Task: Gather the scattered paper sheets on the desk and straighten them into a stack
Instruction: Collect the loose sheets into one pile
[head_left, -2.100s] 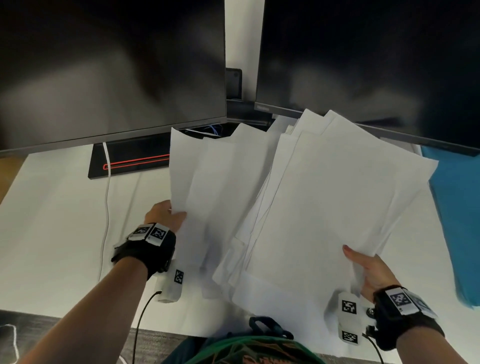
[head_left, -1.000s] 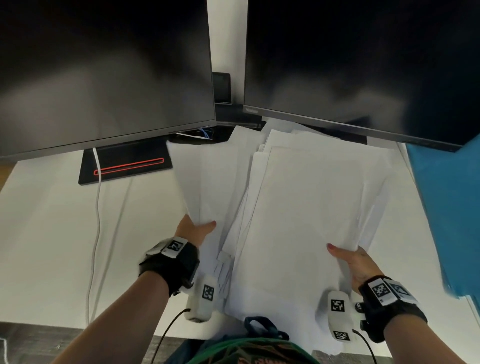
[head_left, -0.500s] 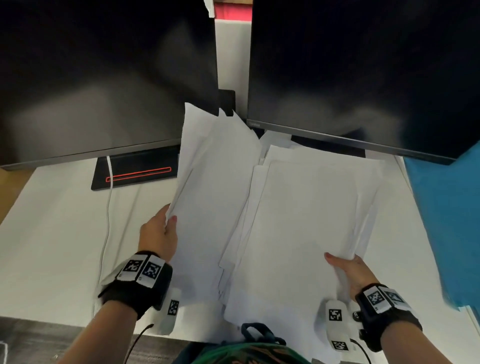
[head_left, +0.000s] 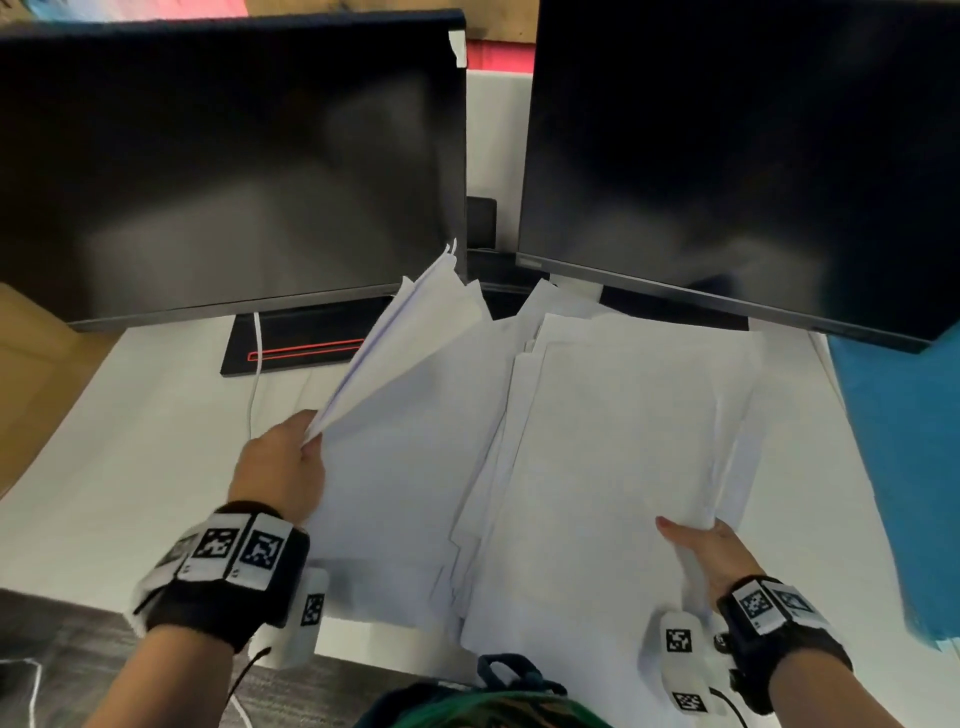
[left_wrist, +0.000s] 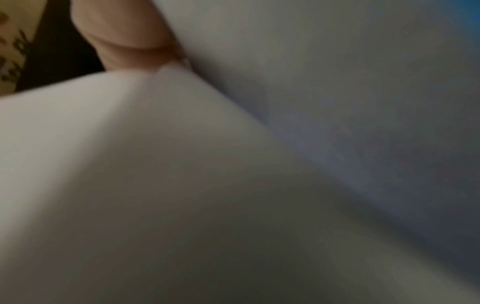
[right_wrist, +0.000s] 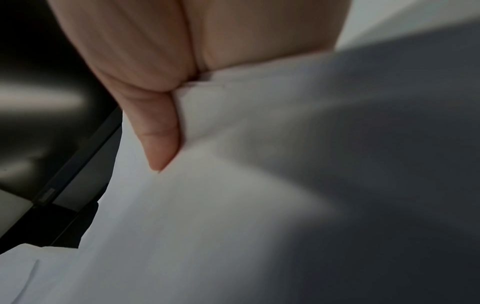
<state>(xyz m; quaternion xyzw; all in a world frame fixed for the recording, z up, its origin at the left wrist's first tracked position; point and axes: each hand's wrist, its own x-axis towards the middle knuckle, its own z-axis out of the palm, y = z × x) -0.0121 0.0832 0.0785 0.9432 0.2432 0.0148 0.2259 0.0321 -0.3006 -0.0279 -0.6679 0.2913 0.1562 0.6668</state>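
Several white paper sheets are gathered in two loose bundles above the white desk (head_left: 130, 467). My left hand (head_left: 283, 462) grips the left bundle (head_left: 405, 415) by its left edge and tilts it up on edge, its top corners fanned near the monitor. My right hand (head_left: 698, 545) holds the larger right bundle (head_left: 613, 467) at its lower right edge, thumb on top. The sheets' edges are uneven. Paper (left_wrist: 233, 185) fills the left wrist view beside a finger (left_wrist: 124, 35). In the right wrist view the thumb (right_wrist: 155, 133) presses on the sheets (right_wrist: 233, 205).
Two dark monitors (head_left: 234, 166) (head_left: 737, 156) stand close behind the paper. A black monitor base with a red line (head_left: 306, 345) and a white cable (head_left: 254, 374) lie at left. A blue panel (head_left: 904, 467) borders the right. The desk's front edge is near my wrists.
My left hand moved from the bottom of its bundle to the left edge and lifted that bundle steeply. The right bundle settled lower and squarer in my right hand.
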